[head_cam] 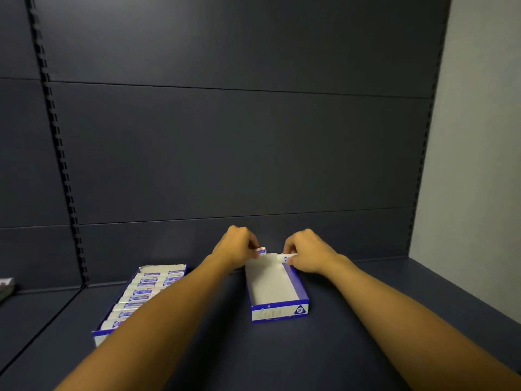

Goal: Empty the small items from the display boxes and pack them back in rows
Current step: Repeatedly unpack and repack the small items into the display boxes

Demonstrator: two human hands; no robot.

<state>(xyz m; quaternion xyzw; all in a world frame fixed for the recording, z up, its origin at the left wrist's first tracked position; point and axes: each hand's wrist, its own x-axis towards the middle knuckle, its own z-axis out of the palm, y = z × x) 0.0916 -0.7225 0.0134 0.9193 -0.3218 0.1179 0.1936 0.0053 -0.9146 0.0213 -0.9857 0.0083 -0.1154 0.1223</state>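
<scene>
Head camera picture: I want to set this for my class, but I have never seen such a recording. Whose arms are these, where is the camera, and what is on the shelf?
There is no machine here. One camera sits on a person's head and looks down along both bare arms. On the dark shelf stand two blue display boxes. The left box is packed with a row of small packets. The right box looks almost empty. The left hand pinches one packet at its far end, and the right hand pinches another beside it.

blue-and-white display box (277,297), seemingly dark blue-grey shelf (366,320).
</scene>
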